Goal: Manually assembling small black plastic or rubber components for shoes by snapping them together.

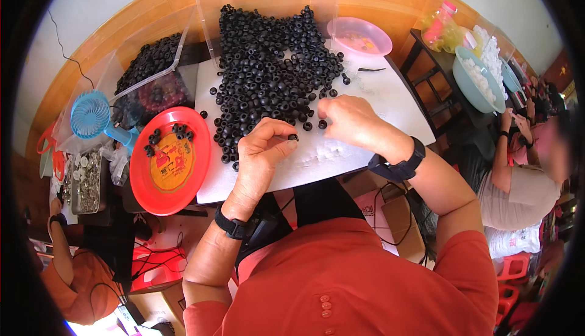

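My left hand point(262, 150) pinches a small round black piece point(293, 137) between thumb and fingertips, just above the near part of the white tabletop point(280, 174). Across from it, the fingers of my right hand point(347, 116) are curled closed; anything in their tips is hidden from me. Beside those fingertips lies a loose black piece point(322, 124), and another point(308, 126) rests to its left. Behind both hands spreads a big heap of the same black pieces point(262, 62), many with a round hole, spilling out of a clear plastic bin point(204, 16).
At the left, a red plate point(202, 168) carries several black pieces, near a blue fan point(91, 115) and a clear bin of dark pieces point(149, 62). A pink bowl point(388, 43) and a thin black strip point(372, 70) lie back right. Co-workers point(518, 177) sit at both sides.
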Motion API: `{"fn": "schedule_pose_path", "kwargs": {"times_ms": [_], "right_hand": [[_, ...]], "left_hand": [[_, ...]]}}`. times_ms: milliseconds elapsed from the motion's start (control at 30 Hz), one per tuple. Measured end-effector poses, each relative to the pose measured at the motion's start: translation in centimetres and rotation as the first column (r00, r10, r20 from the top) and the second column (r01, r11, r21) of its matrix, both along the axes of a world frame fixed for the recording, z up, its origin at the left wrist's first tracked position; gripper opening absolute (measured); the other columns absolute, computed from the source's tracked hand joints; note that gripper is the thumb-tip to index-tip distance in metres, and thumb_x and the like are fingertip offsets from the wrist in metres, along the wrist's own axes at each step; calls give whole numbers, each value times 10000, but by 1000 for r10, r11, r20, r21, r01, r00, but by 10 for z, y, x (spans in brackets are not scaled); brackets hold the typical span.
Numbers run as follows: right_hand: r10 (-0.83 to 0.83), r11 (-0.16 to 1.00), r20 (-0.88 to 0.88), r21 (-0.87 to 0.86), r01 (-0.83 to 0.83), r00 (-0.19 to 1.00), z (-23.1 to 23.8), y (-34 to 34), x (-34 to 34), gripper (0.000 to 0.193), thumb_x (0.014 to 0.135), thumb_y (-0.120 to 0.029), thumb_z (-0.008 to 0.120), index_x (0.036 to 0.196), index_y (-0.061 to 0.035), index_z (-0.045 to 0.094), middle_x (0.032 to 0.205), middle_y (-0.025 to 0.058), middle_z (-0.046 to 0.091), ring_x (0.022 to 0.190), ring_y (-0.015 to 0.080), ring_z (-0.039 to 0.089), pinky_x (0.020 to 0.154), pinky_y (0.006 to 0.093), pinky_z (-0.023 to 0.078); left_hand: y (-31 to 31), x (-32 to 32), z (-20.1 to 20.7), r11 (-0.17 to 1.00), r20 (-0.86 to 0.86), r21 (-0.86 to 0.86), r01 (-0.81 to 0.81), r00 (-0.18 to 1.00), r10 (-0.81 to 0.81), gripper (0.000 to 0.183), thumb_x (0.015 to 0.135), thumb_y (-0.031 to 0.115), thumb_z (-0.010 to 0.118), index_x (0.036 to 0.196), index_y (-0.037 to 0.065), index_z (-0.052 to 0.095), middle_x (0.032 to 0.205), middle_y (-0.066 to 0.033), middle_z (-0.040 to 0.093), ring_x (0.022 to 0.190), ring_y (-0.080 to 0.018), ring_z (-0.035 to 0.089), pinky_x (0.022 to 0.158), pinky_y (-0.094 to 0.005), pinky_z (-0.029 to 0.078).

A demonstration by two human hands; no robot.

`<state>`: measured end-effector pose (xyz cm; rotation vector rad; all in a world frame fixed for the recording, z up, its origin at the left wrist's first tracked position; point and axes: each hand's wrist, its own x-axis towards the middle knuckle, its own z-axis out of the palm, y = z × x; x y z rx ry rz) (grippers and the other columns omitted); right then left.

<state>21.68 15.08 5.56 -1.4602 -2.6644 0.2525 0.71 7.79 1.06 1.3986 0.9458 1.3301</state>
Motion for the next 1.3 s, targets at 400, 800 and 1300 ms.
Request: {"fn": "schedule_pose_path", "kwargs": {"times_ms": [400,800,1300], "right_hand": [[26,980,-458,185,67,888,-2,5,-13,236,765,-101,722,990,-81,654,769,112,689,738,319,675,648,428,506],[-9,993,-225,113,35,974,-24,-13,-23,94,808,-148,643,883,-131,698,727,105,689,712,330,677,617,460,497],[119,978,-122,186,-95,985,-28,-13,-26,80,823,-109,615,900,-106,634,761,93,689,715,324,676,578,472,482]], "left_hand": [[-14,0,-2,998,65,-50,-25,997,28,180,842,-88,654,1005,-18,689,899,-14,588,735,-76,558,647,-215,461],[-7,-5,7,990,91,-135,39,995,-26,162,855,-16,669,1014,-30,693,907,-52,651,761,-128,636,606,-234,478],[-24,-28,11,985,392,-88,151,914,-105,200,904,95,653,1037,-55,654,866,-177,679,679,-251,684,441,-254,472]]}}
